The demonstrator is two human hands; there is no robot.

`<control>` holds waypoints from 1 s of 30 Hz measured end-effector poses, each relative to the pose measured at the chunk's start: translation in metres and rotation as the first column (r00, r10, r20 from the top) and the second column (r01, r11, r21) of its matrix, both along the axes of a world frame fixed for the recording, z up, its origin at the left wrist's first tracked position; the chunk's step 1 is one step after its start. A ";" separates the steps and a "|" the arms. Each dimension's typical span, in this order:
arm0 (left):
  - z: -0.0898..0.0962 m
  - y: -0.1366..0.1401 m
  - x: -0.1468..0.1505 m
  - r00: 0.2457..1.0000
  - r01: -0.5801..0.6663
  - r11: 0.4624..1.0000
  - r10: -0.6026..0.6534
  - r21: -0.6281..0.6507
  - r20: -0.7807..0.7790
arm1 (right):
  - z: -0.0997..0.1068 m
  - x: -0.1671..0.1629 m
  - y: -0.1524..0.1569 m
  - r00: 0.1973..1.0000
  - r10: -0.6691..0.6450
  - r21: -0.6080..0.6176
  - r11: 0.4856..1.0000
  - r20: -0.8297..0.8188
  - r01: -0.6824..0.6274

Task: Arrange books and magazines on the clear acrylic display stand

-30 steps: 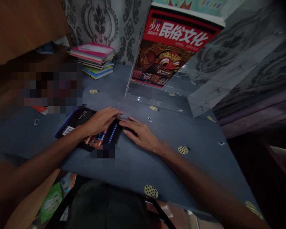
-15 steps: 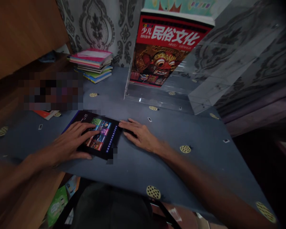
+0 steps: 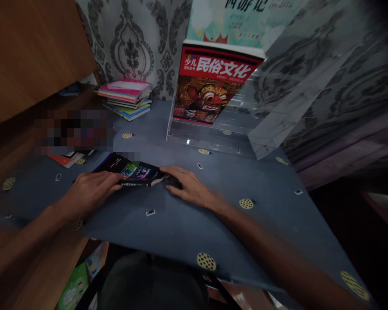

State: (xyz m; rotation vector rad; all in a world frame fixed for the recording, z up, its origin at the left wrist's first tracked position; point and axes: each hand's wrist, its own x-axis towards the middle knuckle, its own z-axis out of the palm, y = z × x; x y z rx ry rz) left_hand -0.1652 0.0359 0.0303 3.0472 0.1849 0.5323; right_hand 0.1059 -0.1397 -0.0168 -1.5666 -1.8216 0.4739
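Note:
A dark-covered book (image 3: 139,171) with small coloured pictures on it is tilted on the table, its near edge raised and its spine facing me. My left hand (image 3: 95,186) grips the book at its near left part, fingers over the cover; the thumb is mostly hidden. At the book's right end, the fingertips of my right hand (image 3: 189,185) touch the far corner. That hand is open and curved, with a dark gap between its fingers and thumb.
Behind stands a clear acrylic rack (image 3: 210,140) with a red-topped book (image 3: 210,86) on it. A stack of books (image 3: 126,98) lies at the back left. Nearer, an orange-and-white book (image 3: 64,160) is partly blurred out. The blue-grey table (image 3: 187,228) has pineapple prints.
The book has moved away from the table's front edge and tilted, so its spine shows. My left hand has gone from lying across the cover to gripping it. The view has shifted slightly.

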 end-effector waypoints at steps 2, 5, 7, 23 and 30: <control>0.012 0.001 0.012 0.996 -0.090 0.995 0.090 -0.033 0.002 | -0.001 -0.001 0.006 0.998 -0.034 0.007 0.999 -0.044 0.034; 0.031 0.001 0.027 0.983 -0.185 0.976 0.183 -0.112 -0.034 | -0.002 -0.004 0.017 0.989 -0.104 0.037 0.993 -0.107 0.109; 0.046 0.000 0.035 0.982 -0.187 0.967 0.188 -0.175 -0.013 | -0.001 -0.004 0.024 0.971 -0.137 0.048 0.988 -0.196 0.149; 0.030 -0.012 0.056 0.913 -0.122 0.038 0.397 -0.992 -0.097 | 0.051 0.032 0.053 0.656 -0.183 -0.020 0.969 -0.732 0.248; 0.004 0.012 0.032 0.890 -0.456 0.583 0.317 -0.672 -0.328 | 0.004 0.037 0.082 0.804 -0.252 -0.154 0.968 -0.538 0.200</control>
